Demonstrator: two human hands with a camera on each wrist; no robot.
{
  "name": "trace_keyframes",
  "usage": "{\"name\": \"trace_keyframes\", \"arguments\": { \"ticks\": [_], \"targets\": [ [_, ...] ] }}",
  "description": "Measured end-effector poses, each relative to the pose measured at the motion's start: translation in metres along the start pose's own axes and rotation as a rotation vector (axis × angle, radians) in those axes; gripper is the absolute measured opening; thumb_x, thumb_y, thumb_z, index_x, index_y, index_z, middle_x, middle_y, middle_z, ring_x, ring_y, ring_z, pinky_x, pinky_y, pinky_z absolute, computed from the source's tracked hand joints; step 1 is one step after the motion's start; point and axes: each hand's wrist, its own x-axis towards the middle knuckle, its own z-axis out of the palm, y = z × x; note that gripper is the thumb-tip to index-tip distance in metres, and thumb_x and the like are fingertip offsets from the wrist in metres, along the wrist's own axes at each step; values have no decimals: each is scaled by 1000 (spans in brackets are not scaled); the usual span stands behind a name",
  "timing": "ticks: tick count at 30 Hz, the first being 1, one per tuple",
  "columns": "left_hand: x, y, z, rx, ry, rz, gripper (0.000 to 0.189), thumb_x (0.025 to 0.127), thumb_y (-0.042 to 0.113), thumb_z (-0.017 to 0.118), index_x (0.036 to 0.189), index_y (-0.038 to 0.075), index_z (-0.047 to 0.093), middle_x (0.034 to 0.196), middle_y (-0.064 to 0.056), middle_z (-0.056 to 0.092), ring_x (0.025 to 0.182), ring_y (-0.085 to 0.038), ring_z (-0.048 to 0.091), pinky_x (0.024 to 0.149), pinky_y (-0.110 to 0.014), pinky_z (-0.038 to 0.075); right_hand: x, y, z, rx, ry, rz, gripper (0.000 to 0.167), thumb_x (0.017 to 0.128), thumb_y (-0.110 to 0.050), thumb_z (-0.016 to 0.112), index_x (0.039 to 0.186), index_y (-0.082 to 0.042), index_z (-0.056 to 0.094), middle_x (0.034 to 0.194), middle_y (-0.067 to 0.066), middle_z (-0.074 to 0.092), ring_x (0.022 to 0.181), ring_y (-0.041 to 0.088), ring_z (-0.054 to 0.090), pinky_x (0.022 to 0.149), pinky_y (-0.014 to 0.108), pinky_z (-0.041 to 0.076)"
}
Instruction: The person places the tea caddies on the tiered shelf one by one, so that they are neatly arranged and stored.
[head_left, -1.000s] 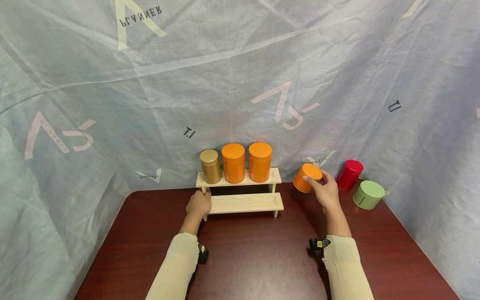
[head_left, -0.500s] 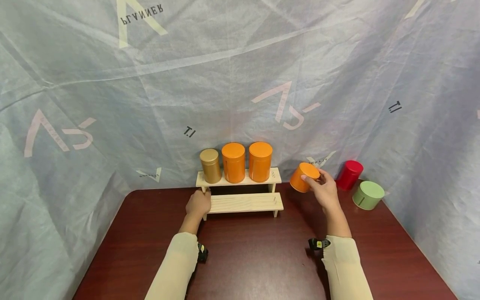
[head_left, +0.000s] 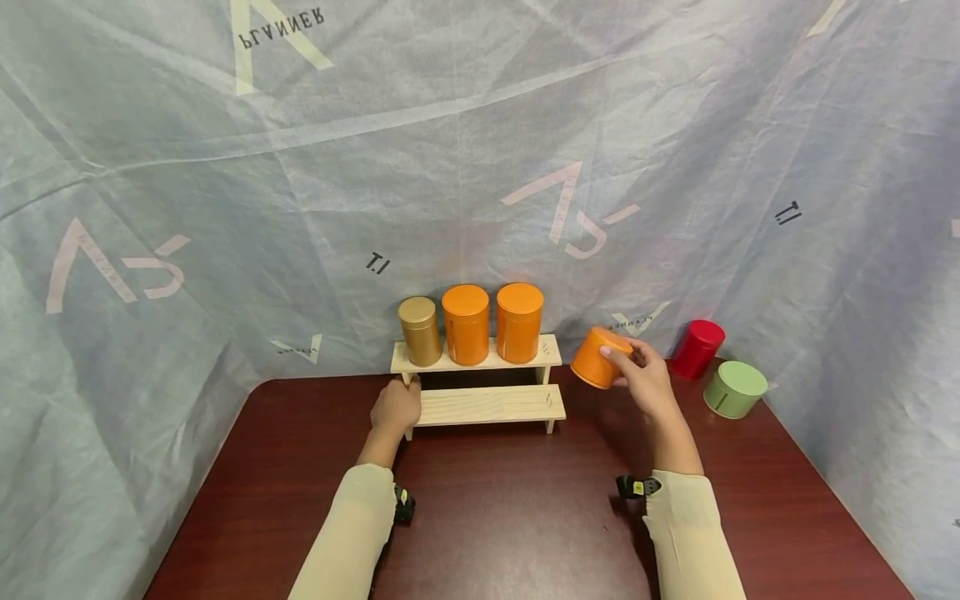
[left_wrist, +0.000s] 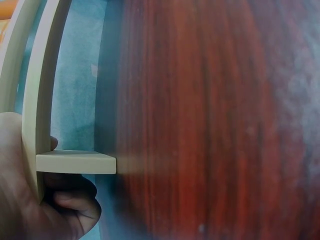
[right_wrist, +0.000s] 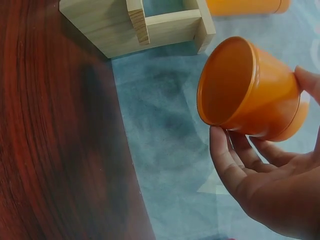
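My right hand holds a short orange tin canister tilted above the table, to the right of a two-step wooden shelf. In the right wrist view the thumb and fingers pinch the canister's side, and its recessed base faces the camera. My left hand grips the left end of the shelf; the left wrist view shows fingers curled round the wooden side by the lower step. On the top step stand a gold canister and two tall orange canisters, one in the middle and one at right.
A red canister and a short green canister stand at the table's back right, beyond my right hand. The dark red-brown table ends at a grey printed cloth hanging behind and at both sides.
The short orange canister has moved slightly left towards the shelf and tipped further, its lid end turning to the right. My left hand stays on the shelf.
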Motion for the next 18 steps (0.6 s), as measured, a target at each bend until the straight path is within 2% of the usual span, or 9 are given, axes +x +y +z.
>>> {"name": "trace_keyframes", "arguments": {
  "ticks": [7,13,18],
  "targets": [
    [3,-3,1,4,-12,1,54,113,44,34,74,13,56,71,-9,58,64,-26,61,57,-39,45,-5,-5,1,-20,-40,-22,69,103,-42,66,157,-7,43,143,14,56,96,-3,62,83,23,60],
    [3,-3,1,4,-8,-3,52,112,43,34,76,14,56,73,-10,60,66,-27,63,60,-40,47,-7,-6,1,-23,-79,-72,65,103,-38,66,155,-6,46,130,2,61,98,0,64,86,26,60],
    [2,-2,0,-1,0,11,51,112,42,35,76,14,56,74,-10,61,68,-27,63,60,-40,47,-9,-7,2,-27,-115,-110,62,103,-35,67,154,-5,48,127,0,62,98,1,65,85,25,60]
  ]
}}
